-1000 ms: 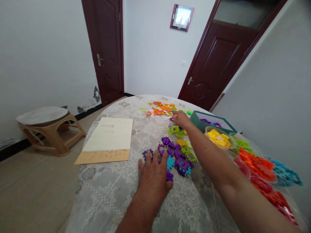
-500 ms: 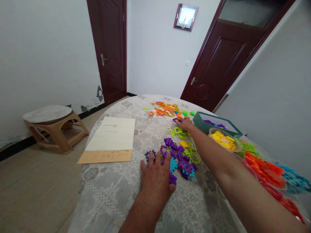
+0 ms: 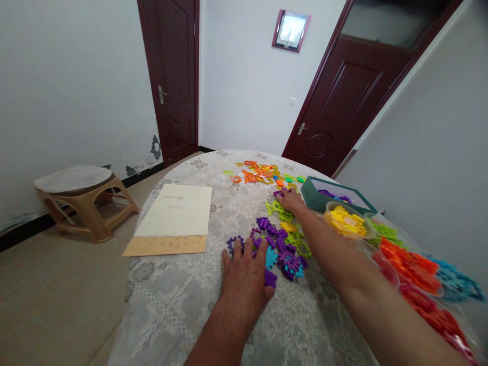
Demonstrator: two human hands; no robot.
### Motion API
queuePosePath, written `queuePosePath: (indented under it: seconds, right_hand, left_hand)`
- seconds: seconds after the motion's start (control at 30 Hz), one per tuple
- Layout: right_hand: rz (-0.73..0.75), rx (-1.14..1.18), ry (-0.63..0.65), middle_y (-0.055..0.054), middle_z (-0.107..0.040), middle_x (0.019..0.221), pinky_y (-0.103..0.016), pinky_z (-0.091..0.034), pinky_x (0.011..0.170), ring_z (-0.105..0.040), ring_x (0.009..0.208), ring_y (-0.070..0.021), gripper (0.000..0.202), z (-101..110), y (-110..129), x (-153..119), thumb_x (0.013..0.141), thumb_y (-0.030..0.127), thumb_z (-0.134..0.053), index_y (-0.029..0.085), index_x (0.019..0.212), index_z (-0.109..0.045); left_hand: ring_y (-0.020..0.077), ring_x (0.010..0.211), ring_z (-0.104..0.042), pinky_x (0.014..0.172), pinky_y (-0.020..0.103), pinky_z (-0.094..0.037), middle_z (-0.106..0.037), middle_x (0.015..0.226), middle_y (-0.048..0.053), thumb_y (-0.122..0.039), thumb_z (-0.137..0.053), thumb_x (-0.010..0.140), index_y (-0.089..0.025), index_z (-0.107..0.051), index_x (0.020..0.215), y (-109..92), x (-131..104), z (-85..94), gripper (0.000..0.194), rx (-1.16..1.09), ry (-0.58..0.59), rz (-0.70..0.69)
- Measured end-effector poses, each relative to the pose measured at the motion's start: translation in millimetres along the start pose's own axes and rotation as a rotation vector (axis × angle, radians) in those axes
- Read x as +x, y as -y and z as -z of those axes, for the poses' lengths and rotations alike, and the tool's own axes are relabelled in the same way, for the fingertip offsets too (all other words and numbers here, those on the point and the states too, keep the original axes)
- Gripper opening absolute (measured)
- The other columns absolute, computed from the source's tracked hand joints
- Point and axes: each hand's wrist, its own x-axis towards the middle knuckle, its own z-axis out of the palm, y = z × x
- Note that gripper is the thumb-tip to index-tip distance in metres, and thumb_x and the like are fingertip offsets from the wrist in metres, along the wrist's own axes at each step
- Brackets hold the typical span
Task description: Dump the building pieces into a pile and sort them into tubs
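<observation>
My left hand lies with spread fingers at the edge of a heap of purple toothed plastic building pieces. A light-blue piece shows beside its fingertips. My right hand reaches farther across the table, its fingers bent over a purple building piece, which they partly hide. Just below that hand are lime-green pieces and a yellow piece. Beyond it lies a spread of orange pieces, mixed with yellow ones.
A green box with purple pieces stands at the right. Nearer are a tub of yellow pieces, orange pieces, red pieces and blue pieces. Cream paper lies left on the patterned tablecloth; a stool stands beyond.
My right hand has drawn slightly nearer to me, and the purple piece at its fingertips has shifted the same way. My left hand has stayed in place.
</observation>
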Motion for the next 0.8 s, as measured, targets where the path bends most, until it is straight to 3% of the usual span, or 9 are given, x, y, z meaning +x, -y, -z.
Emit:
queuePosePath:
  seconds: [0.2,0.43,0.57,0.67,0.8]
  right_hand:
    - [-0.058,0.015,-0.026,-0.020,-0.043,0.155,-0.054,-0.042,0.109,-0.049,0.138,-0.0384,0.057,-8.7,9.0,-38.7,0.104,0.055,-0.036,0.023,0.149,-0.052]
    - [0.035,0.011,0.011,-0.021,-0.052,0.150,-0.053,-0.043,0.108,-0.048,0.140,-0.0376,0.057,-3.5,18.1,-86.1,0.103,0.056,-0.040,0.021,0.145,-0.056]
    - [0.127,0.010,0.068,-0.021,-0.059,0.144,-0.049,-0.046,0.105,-0.057,0.132,-0.0365,0.058,2.1,15.0,-110.1,0.102,0.059,-0.041,0.021,0.141,-0.062]
    - [0.169,0.028,0.105,-0.016,-0.069,0.132,-0.043,-0.049,0.101,-0.066,0.120,-0.0322,0.056,11.5,8.9,-113.2,0.100,0.064,-0.045,0.024,0.131,-0.069]
    - [0.083,0.056,0.034,-0.015,-0.071,0.132,-0.040,-0.049,0.102,-0.066,0.122,-0.0307,0.054,30.0,-1.4,-84.3,0.103,0.058,-0.039,0.024,0.136,-0.066]
  left_hand:
    - [0.0437,0.158,-0.023,0.124,0.069,-0.019,-0.030,0.173,0.010,-0.049,-0.073,0.075,-0.037,-0.026,0.166,-1.5,0.8,3.3,0.103,0.035,0.009,-0.012]
    - [0.0416,0.158,-0.024,0.124,0.064,-0.019,-0.030,0.172,0.010,-0.048,-0.075,0.074,-0.036,-0.026,0.166,-3.5,-1.3,10.7,0.105,0.066,0.024,-0.008]
    - [0.0410,0.158,-0.025,0.124,0.064,-0.022,-0.028,0.173,0.011,-0.047,-0.076,0.073,-0.036,-0.027,0.165,-4.3,-2.8,12.7,0.105,0.077,0.032,-0.014]
    - [0.0400,0.158,-0.026,0.124,0.063,-0.023,-0.029,0.173,0.011,-0.046,-0.077,0.072,-0.036,-0.029,0.165,-3.4,-2.7,10.8,0.105,0.069,0.016,-0.023]
    - [0.0390,0.159,-0.025,0.124,0.062,-0.024,-0.030,0.173,0.010,-0.046,-0.076,0.071,-0.037,-0.031,0.164,-3.5,-2.5,10.6,0.104,0.064,0.011,-0.030]
